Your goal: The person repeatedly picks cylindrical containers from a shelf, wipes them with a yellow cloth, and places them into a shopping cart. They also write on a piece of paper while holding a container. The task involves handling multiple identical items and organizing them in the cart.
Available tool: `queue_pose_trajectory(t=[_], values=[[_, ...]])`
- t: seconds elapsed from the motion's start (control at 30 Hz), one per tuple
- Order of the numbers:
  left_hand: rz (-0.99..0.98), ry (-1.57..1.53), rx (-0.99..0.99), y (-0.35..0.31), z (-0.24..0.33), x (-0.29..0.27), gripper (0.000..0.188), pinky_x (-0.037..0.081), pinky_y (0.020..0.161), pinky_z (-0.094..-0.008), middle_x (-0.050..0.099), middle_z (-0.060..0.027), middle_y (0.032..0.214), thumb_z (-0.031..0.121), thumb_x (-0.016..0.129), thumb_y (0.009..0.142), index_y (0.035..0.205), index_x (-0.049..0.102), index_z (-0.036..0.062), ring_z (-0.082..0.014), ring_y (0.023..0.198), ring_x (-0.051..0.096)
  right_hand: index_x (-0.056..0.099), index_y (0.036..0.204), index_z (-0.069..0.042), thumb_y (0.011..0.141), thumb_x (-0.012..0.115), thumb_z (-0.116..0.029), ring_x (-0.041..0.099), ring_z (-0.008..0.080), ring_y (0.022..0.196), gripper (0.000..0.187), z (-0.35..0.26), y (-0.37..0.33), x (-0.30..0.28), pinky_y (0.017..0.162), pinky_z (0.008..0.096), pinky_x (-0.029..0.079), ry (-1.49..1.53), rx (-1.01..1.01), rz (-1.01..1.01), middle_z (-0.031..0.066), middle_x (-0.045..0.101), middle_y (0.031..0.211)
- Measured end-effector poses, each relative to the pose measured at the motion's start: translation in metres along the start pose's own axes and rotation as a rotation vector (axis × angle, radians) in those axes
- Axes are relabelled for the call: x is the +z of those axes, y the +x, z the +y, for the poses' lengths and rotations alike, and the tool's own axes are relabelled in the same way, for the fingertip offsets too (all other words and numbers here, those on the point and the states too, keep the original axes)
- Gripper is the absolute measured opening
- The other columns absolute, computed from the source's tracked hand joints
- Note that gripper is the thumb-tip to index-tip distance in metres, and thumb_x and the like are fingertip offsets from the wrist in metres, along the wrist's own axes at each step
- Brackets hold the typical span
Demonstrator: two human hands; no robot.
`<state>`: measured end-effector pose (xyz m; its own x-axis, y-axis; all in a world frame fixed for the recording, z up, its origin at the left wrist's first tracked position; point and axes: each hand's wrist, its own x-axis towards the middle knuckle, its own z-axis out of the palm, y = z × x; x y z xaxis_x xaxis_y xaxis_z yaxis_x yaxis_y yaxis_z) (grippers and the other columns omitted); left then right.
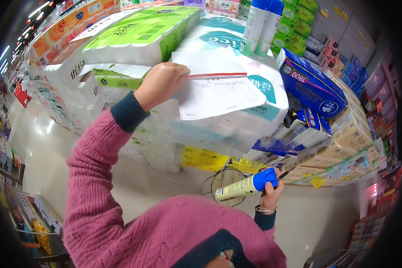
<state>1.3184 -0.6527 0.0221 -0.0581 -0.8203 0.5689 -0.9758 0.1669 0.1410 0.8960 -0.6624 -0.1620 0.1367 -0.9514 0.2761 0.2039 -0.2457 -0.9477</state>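
The person in the pink sweater [94, 156] has the left hand [163, 82] stretched out over the stacked goods, its fingers closed on the upper left corner of a pad [216, 99], right where the red strip [221, 75] along its top begins. The thumb is hidden from me. The pad shows a ruled form and lies over the near part of a white-and-teal pack [219, 35], with a bare white sheet spread above the strip.

The right hand [271, 195] is down low, nearer the body, wrapped around the blue cap end of a can [236, 188]. The can is pale yellow and tipped well over on its side in the air, its base toward the left. A dark pen [288, 173] pokes out past the same hand, and a bangle [266, 210] circles the wrist.

Two more blue-capped cans [260, 29] stand upright, side by side, on the white-and-teal pack, behind the pad. A green-and-white pack [143, 33] sits to the left of them, and a blue pack [311, 82] leans to the right. Yellow signs [204, 158] hang low on the front of the stack.
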Motion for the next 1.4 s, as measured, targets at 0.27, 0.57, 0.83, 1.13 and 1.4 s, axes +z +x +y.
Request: queue_pose_trajectory(t=[0.27, 0.57, 0.83, 1.13, 1.4], values=[[0.177, 0.065, -0.018, 0.022, -0.01, -0.017, 0.016, 0.053, 0.072, -0.0415, 0.07, -0.0189, 0.094, 0.012, 0.062, 0.09, 0.101, 0.072, 0.004, -0.0366, 0.081, 0.067, 0.059, 0.118, 0.003, 0.074, 0.077, -0.037, 0.057, 0.0208, 0.107, 0.062, 0.001, -0.004, -0.002, 0.097, 0.0347, 0.043, 0.008, -0.037, -0.007, 0.0094, 0.06, 0.113], [0.23, -0.065, -0.136, 0.117, -0.035, -0.066, 0.029, 0.05, 0.066, -0.0277, 0.069, -0.0097, 0.091, 0.024, 0.058, 0.099, 0.114, 0.068, 0.0003, -0.017, 0.077, 0.063, 0.052, 0.126, 0.004, 0.078, 0.077, -0.034, 0.061, 0.0198, 0.104, 0.067, 0.001, -0.01, -0.004, 0.094, 0.0335, 0.048, 0.028, -0.066, -0.004, 0.0107, 0.06, 0.118], [-0.104, -0.819, -0.565, 0.099, -0.054, 0.011, 0.034, 0.05, 0.068, -0.0253, 0.066, -0.0026, 0.087, 0.024, 0.059, 0.099, 0.118, 0.065, -0.003, -0.0115, 0.077, 0.06, 0.054, 0.125, 0.004, 0.076, 0.074, -0.029, 0.058, 0.021, 0.11, 0.062, -0.012, -0.015, 0.0, 0.1, 0.0351, 0.043, 0.136, 0.007, 0.12, 0.0127, 0.061, 0.12], [0.134, -0.388, 0.107, 0.051, -0.012, 0.033, 0.039, 0.048, 0.096, -0.0403, 0.066, -0.0194, 0.114, 0.03, 0.073, 0.087, 0.114, 0.067, 0.0019, -0.0361, 0.107, 0.062, 0.049, 0.128, 0.002, 0.084, 0.072, -0.037, 0.061, 0.0241, 0.106, 0.063, -0.036, 0.005, 0.005, 0.093, 0.0366, 0.051, 0.183, -0.13, 0.068, 0.0153, 0.059, 0.122], [0.143, -0.036, 0.178, 0.014, 0.018, 0.021, 0.026, 0.054, 0.081, -0.0375, 0.071, -0.0124, 0.099, 0.023, 0.074, 0.082, 0.1, 0.07, 0.0045, -0.0299, 0.091, 0.068, 0.053, 0.126, 0.003, 0.078, 0.076, -0.033, 0.059, 0.0207, 0.107, 0.064, -0.033, 0.011, 0.028, 0.094, 0.0342, 0.048, 0.193, -0.044, 0.061, 0.0147, 0.058, 0.125]])
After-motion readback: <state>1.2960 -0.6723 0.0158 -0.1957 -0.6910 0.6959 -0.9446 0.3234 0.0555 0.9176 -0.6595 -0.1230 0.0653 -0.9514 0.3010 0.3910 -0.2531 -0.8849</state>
